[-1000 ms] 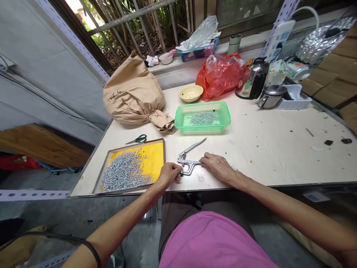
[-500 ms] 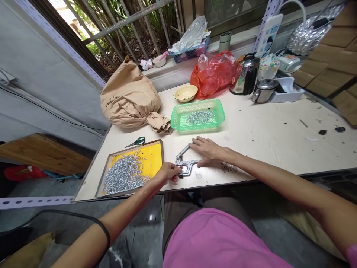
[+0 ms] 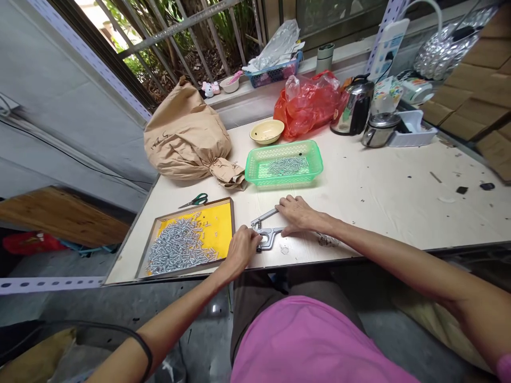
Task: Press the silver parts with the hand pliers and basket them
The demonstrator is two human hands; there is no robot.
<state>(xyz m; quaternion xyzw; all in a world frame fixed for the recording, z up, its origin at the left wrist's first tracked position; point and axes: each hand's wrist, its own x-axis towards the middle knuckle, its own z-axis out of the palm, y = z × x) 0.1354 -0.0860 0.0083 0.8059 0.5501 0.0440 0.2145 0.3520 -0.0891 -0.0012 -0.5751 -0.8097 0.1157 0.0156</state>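
Observation:
A grey metal hand-press pliers (image 3: 272, 234) with a spring by its jaw lies near the table's front edge. Around the ends of its spread handles is my right hand (image 3: 297, 214), fingers on the upper handle and thumb at the lower one. My left hand (image 3: 243, 247) is closed in a pinch at the jaw; whatever its fingertips hold is hidden. Just left of that hand, a shallow tray (image 3: 232, 223) with a yellow bottom carries a heap of small silvery metal pieces (image 3: 175, 247). Beyond the pliers stands a green plastic basket (image 3: 283, 181) containing similar pieces.
Green-handled scissors (image 3: 195, 200) lie behind the tray. Farther back are a tied brown paper sack (image 3: 187, 138), a cream bowl (image 3: 266, 131), a red plastic bag (image 3: 307, 106), a kettle (image 3: 355, 106) and a metal pot (image 3: 380, 130). Cardboard (image 3: 475, 90) rises at the right.
My left hand has turned and shifted slightly, now covering more of the jaw; the red bit seen there before is hidden. My right hand stays on the handles.

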